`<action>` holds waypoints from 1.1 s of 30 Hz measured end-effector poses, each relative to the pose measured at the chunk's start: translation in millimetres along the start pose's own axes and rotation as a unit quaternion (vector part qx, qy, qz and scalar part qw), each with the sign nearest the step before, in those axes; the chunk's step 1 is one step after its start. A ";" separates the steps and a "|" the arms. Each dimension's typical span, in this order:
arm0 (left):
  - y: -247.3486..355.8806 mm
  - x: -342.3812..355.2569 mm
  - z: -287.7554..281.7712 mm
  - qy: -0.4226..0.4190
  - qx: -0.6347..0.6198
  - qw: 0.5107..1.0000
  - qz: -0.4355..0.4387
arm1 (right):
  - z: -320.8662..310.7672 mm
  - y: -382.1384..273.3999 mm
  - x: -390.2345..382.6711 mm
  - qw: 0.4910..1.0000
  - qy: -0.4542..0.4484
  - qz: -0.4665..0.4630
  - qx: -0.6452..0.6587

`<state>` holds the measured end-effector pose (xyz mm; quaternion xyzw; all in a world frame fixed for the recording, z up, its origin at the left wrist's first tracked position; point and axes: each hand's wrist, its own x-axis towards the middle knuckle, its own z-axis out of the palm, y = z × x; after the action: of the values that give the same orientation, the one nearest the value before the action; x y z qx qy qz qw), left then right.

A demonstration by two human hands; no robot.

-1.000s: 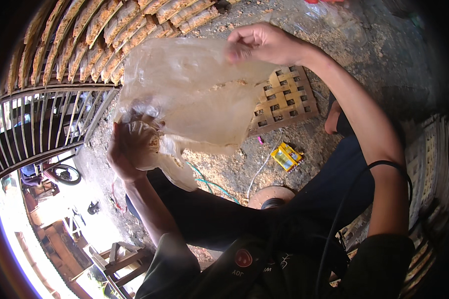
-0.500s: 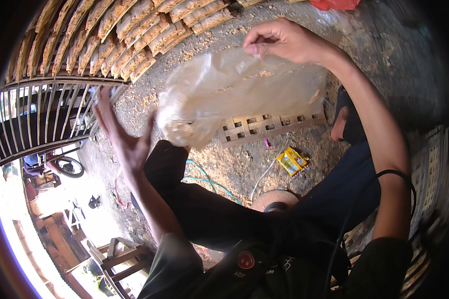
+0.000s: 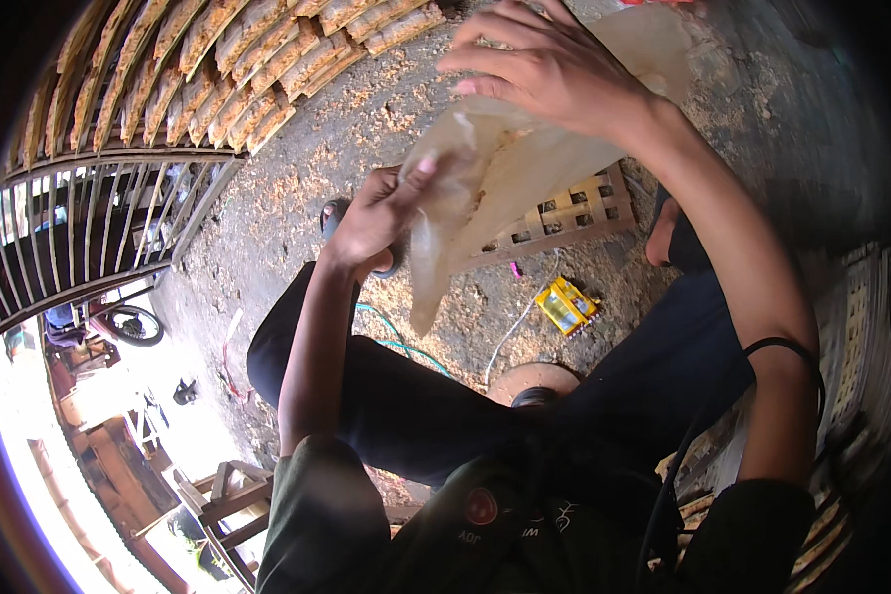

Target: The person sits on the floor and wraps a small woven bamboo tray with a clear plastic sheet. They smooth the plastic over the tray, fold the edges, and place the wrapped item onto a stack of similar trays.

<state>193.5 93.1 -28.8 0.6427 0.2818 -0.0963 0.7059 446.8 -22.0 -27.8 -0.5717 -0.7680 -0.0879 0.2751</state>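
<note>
A large, cloudy clear plastic sheet or bag [image 3: 535, 158] hangs in front of me, creased and dusted with bits of sawdust. My left hand [image 3: 376, 220] grips its left edge, the thumb lying on top of the film. Over the upper part of the plastic is my right hand [image 3: 549, 69], its fingers stretched and apart; some fingertips are cut off at the top of the picture. Behind the plastic, a slatted wooden lattice piece [image 3: 564, 216] lies on the ground, partly covered.
Stacked split bamboo lengths with orange-brown filling [image 3: 257, 59] stand at the far left, beside a slatted rack [image 3: 99, 223]. A yellow packet [image 3: 566, 305], a green cord [image 3: 406, 348] and a round wooden disc [image 3: 535, 381] lie between my legs. A wooden stool [image 3: 233, 505] stands lower left.
My left hand has moved right and taken hold of the plastic's left edge. My right hand has gone from a pinch to spread fingers. The plastic has shifted right and is bunched narrower.
</note>
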 end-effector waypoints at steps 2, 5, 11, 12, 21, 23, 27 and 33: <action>-18.0 -0.8 7.2 0.010 -0.250 0.966 0.060 | -6.1 -21.9 0.7 0.988 0.129 0.021 -0.078; -28.1 -1.9 4.8 -0.046 -0.380 0.920 0.089 | 13.4 -60.8 -9.4 0.971 0.186 0.102 0.111; -39.0 -7.2 -2.5 -0.119 -0.575 0.804 0.094 | 31.3 -132.1 -40.7 0.984 -0.147 0.080 0.068; -34.1 -9.7 -0.8 -0.073 -0.537 0.833 0.106 | 33.9 -121.9 -44.1 0.969 -0.195 0.151 0.029; -21.9 -24.2 4.3 0.036 -0.449 0.883 0.135 | 46.9 -112.7 -40.1 0.994 -0.083 0.060 0.036; -21.2 -24.2 5.3 0.049 -0.481 0.863 0.144 | 63.0 -114.1 -52.6 0.990 -0.121 0.042 0.061; -16.7 -30.2 -4.9 0.077 -0.380 0.909 0.151 | 52.5 -95.2 -53.3 0.935 -0.139 0.321 0.052; -26.3 -41.6 -12.3 0.052 -0.349 0.927 0.129 | 47.3 -104.0 -31.8 0.992 -0.024 0.061 0.108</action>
<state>142.9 91.4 -29.6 0.3909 0.2485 0.1333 0.8762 341.4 -61.5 -65.2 -0.5861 -0.7432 0.0261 0.3217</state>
